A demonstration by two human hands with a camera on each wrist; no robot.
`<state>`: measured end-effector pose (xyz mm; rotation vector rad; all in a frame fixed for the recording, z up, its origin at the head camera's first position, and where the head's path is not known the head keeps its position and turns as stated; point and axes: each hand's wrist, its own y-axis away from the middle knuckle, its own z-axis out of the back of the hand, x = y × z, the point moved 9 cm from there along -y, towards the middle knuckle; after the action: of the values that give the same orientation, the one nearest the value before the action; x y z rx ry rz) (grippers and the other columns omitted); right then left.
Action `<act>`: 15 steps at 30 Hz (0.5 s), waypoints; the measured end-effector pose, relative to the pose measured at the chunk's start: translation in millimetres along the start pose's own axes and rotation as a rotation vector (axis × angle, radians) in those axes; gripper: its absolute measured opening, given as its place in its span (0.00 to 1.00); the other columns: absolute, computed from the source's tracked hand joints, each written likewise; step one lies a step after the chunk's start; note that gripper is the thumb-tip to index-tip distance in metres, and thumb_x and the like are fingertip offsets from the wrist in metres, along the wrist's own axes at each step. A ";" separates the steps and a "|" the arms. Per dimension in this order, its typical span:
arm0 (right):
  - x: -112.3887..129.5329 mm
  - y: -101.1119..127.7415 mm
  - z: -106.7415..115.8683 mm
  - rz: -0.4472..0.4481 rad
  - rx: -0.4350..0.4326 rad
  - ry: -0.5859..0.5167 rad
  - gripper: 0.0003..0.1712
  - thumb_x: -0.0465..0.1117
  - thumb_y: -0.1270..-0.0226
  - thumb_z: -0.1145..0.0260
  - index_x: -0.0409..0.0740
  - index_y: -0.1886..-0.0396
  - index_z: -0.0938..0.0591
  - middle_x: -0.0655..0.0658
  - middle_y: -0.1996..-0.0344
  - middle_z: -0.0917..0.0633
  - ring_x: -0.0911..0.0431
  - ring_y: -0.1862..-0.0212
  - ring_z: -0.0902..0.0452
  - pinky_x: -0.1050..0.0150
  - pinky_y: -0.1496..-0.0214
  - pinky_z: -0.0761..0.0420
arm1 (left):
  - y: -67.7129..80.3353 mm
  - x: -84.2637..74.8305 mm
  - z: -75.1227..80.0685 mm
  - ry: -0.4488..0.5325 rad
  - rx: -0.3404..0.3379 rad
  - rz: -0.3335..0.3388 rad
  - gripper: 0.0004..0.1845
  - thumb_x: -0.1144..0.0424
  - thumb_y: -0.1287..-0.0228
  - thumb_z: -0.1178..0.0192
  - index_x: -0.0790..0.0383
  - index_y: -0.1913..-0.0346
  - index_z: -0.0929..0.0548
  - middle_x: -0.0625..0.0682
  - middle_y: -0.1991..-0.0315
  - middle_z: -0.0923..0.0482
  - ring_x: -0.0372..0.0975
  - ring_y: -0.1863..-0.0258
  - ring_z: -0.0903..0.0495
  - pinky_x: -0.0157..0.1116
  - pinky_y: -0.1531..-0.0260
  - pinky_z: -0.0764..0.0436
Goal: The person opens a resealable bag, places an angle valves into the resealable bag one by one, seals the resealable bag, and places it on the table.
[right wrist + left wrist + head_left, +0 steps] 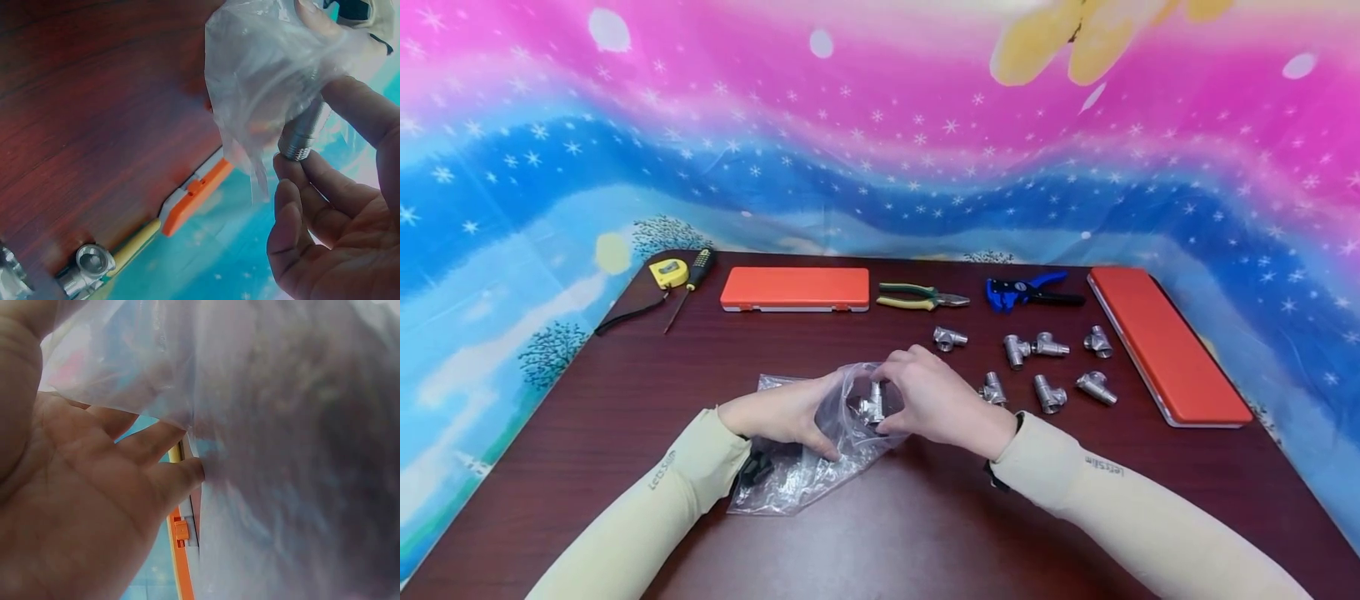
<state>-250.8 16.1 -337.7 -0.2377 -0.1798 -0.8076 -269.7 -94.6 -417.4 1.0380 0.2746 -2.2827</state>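
My left hand (790, 412) holds a clear plastic bag (782, 492) near its mouth. In the left wrist view, bag film (281, 456) spreads beside the palm and fingers and fills much of the picture. At the bag's mouth my right hand (928, 400) pinches a silvery metal pipe tee (874, 404). The right wrist view shows the tee's threaded end (299, 147) between thumb and fingers, its other end behind the bag. Several similar tees lie to the right, among them one tee (1017, 351) and another tee (1097, 387).
At the back stand an orange case (795, 287), pliers (922, 297) and a blue wire stripper (1026, 292). A second orange case (1168, 350) lies along the right side. Far left are a yellow tape measure (669, 272) and a screwdriver (698, 271). Patterned cloth (880, 125) hangs behind the table.
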 end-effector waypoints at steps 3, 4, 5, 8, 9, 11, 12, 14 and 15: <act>2.4 -1.2 -4.5 0.008 0.005 0.027 0.34 0.53 0.57 0.16 0.40 0.51 0.14 0.45 0.56 0.15 0.51 0.58 0.26 0.57 0.53 0.25 | -0.4 0.8 -1.2 0.001 0.005 0.007 0.61 0.57 0.55 0.19 0.57 0.22 0.51 0.50 0.27 0.41 0.39 0.33 0.35 0.42 0.35 0.34; 2.9 -1.3 -6.1 0.011 0.009 0.035 0.34 0.53 0.57 0.16 0.41 0.51 0.14 0.46 0.56 0.15 0.51 0.58 0.26 0.56 0.53 0.25 | -0.5 0.9 -1.5 0.001 0.006 0.005 0.61 0.58 0.55 0.19 0.57 0.22 0.50 0.50 0.27 0.41 0.39 0.33 0.35 0.42 0.35 0.33; 3.1 -1.1 -7.6 0.009 0.017 0.041 0.34 0.54 0.56 0.17 0.42 0.50 0.14 0.46 0.56 0.15 0.52 0.57 0.26 0.56 0.53 0.26 | -0.8 0.9 -1.9 0.002 0.007 0.000 0.61 0.58 0.55 0.19 0.57 0.22 0.50 0.50 0.27 0.41 0.39 0.33 0.35 0.42 0.35 0.33; 2.6 0.7 -7.9 0.004 0.032 0.040 0.33 0.55 0.53 0.18 0.43 0.50 0.14 0.47 0.55 0.16 0.52 0.56 0.27 0.54 0.52 0.27 | -1.1 1.4 -2.5 0.011 0.011 -0.007 0.62 0.59 0.55 0.19 0.56 0.22 0.51 0.49 0.27 0.41 0.39 0.34 0.35 0.43 0.35 0.33; 1.7 1.8 -5.7 0.004 0.031 0.039 0.31 0.55 0.52 0.19 0.43 0.50 0.14 0.47 0.55 0.16 0.52 0.56 0.27 0.53 0.52 0.27 | -1.1 1.8 -2.5 0.012 0.013 -0.004 0.62 0.59 0.55 0.19 0.55 0.22 0.51 0.49 0.27 0.41 0.39 0.34 0.35 0.43 0.36 0.33; -2.0 3.8 2.4 0.008 0.014 0.036 0.29 0.53 0.50 0.20 0.43 0.51 0.13 0.47 0.56 0.15 0.52 0.56 0.26 0.53 0.51 0.26 | -1.2 2.4 -2.7 0.015 0.017 0.004 0.62 0.59 0.55 0.19 0.54 0.22 0.51 0.49 0.27 0.41 0.39 0.34 0.34 0.44 0.36 0.33; -5.5 4.9 8.0 0.010 0.001 0.038 0.27 0.52 0.48 0.20 0.43 0.52 0.13 0.47 0.57 0.15 0.52 0.56 0.25 0.52 0.51 0.26 | -1.1 2.9 -2.8 0.014 0.019 0.011 0.62 0.60 0.55 0.19 0.54 0.22 0.51 0.49 0.27 0.41 0.39 0.34 0.34 0.44 0.36 0.33; -17.3 6.7 19.6 0.002 -0.019 0.047 0.23 0.49 0.46 0.21 0.44 0.52 0.13 0.47 0.57 0.14 0.51 0.55 0.23 0.52 0.50 0.25 | -0.7 4.0 -2.7 0.002 0.020 0.028 0.62 0.59 0.55 0.19 0.54 0.22 0.51 0.50 0.27 0.41 0.40 0.33 0.35 0.45 0.35 0.34; -25.5 7.3 25.0 -0.010 -0.023 0.043 0.21 0.47 0.45 0.22 0.44 0.53 0.12 0.47 0.58 0.14 0.51 0.55 0.23 0.52 0.49 0.24 | -0.6 4.4 -2.8 -0.002 0.022 0.034 0.62 0.59 0.55 0.19 0.55 0.22 0.51 0.51 0.27 0.41 0.40 0.33 0.35 0.45 0.35 0.34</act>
<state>-264.5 45.6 -321.1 -0.2413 -0.1311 -0.8240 -270.6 -94.9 -422.6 1.0435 0.2296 -2.2606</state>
